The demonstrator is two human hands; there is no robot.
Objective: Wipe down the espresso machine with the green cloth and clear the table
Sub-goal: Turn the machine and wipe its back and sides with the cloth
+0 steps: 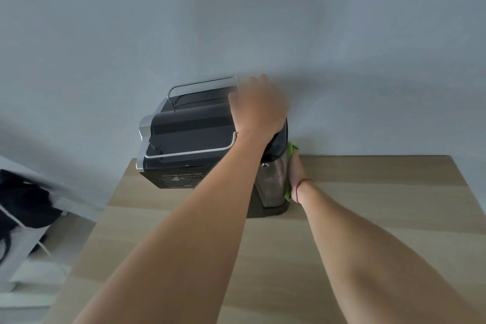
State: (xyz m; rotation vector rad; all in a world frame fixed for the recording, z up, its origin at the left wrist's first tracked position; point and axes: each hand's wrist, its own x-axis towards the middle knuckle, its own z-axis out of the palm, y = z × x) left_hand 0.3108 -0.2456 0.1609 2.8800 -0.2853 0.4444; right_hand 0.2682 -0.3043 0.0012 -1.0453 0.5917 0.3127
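Observation:
A black and chrome espresso machine (184, 137) stands at the far edge of the wooden table (368, 218), against the wall. My left hand (259, 105) lies on the machine's top right corner and grips it. My right hand (295, 173), with a red string on the wrist, presses the green cloth (292, 148) flat against the machine's right side. Only the cloth's upper and lower edges show past the hand. The fingers of my right hand are hidden behind the machine.
A pale grey wall (236, 21) rises directly behind the table. To the left, below the table's edge, dark objects sit on a white shelf or stand (23, 208).

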